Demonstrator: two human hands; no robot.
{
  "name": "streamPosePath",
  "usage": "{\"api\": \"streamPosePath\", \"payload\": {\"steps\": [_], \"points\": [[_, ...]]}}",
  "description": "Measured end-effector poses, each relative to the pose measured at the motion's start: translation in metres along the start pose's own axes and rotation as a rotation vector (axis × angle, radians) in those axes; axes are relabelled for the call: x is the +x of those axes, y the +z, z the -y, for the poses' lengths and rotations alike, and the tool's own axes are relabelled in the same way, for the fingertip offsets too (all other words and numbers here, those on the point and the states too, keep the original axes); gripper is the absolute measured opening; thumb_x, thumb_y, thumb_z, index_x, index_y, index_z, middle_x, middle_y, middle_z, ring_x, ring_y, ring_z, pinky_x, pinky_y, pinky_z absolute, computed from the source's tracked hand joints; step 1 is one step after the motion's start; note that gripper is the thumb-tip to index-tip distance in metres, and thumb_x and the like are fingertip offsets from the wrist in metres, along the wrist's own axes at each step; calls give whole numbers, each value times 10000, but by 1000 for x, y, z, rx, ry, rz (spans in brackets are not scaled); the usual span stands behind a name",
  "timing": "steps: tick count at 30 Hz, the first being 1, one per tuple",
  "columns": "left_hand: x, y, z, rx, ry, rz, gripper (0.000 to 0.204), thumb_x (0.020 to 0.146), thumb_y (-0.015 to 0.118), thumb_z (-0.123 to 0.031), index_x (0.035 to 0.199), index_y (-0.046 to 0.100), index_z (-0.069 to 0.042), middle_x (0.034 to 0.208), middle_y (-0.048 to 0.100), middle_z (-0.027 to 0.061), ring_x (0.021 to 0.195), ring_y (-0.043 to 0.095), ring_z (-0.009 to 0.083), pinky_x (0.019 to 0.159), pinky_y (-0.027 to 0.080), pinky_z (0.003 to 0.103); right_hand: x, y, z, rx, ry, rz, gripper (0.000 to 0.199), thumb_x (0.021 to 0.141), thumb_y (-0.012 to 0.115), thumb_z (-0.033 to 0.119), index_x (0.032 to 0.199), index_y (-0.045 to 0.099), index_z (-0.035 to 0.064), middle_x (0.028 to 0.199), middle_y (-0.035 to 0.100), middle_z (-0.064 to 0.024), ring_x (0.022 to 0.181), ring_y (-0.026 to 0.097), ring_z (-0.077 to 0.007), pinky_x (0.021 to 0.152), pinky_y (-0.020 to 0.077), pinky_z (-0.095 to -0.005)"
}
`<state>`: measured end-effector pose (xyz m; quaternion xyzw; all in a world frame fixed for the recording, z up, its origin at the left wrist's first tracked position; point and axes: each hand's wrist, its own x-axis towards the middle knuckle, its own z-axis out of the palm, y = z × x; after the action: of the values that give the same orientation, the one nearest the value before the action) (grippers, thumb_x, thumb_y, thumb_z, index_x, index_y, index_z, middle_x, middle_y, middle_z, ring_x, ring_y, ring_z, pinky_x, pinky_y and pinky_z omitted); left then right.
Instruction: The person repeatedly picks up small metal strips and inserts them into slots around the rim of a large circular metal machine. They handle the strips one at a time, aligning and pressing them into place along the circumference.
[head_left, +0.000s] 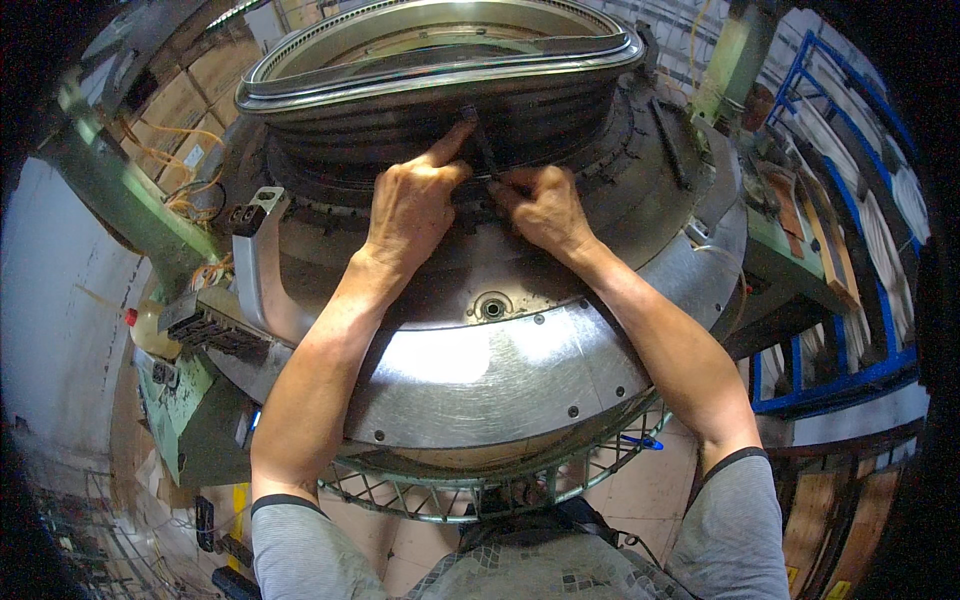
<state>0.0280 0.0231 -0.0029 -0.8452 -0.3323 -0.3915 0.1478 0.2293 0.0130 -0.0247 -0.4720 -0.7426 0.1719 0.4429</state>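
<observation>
Both hands work at the dark ribbed wall [350, 135] of a large round machine that looks like a circular knitting machine. A narrow dark strip [484, 145] stands slightly tilted against this wall; its exact kind is too dark to tell. My left hand [415, 205] has its index finger stretched out, the tip touching the strip's upper end, while the other fingers curl loosely. Close beside it, my right hand [545, 205] is closed, thumb and index finger pinching the strip's lower end. What lies behind the fingertips is hidden.
A polished metal ring plate [480, 385] curves below my forearms. Above the wall sits a shiny rim [440, 92]. A grey bracket [258, 262] rises at left, near a green machine leg [140, 190]. Blue racking [850, 180] holding pale material stands at right.
</observation>
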Motion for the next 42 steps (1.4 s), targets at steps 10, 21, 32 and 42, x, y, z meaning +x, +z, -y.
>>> {"api": "streamPosePath", "payload": {"steps": [10, 21, 32, 42], "points": [[-1, 1, 1, -8, -13, 3, 239, 651, 599, 84, 812, 722, -43, 1392, 593, 116, 875, 735, 330, 746, 619, 390, -2, 3, -3, 31, -36, -27, 205, 910, 666, 184, 863, 740, -1, 608, 653, -114, 555, 574, -119, 536, 467, -325], [1, -2, -1, -32, -22, 26, 242, 672, 594, 76, 830, 733, -43, 1391, 590, 130, 878, 730, 338, 755, 614, 397, -2, 4, -8, 36, 6, 5, 210, 904, 684, 187, 845, 735, -7, 649, 679, -119, 567, 605, -140, 536, 473, -334], [12, -24, -5, 185, -67, 286, 165, 726, 643, 44, 818, 745, -47, 837, 714, 191, 784, 728, 332, 672, 604, 425, -9, 23, 6, -202, 32, 30, 211, 661, 540, 59, 762, 676, -67, 700, 607, -316, 613, 698, -332, 592, 512, -431], [13, -28, -1, 249, 1, 165, 95, 720, 650, 19, 740, 721, -42, 797, 708, 170, 754, 727, 342, 635, 604, 423, 10, 44, 0, -250, -121, -237, 194, 780, 653, 156, 717, 682, -26, 704, 637, -276, 639, 667, -408, 564, 496, -456]]}}
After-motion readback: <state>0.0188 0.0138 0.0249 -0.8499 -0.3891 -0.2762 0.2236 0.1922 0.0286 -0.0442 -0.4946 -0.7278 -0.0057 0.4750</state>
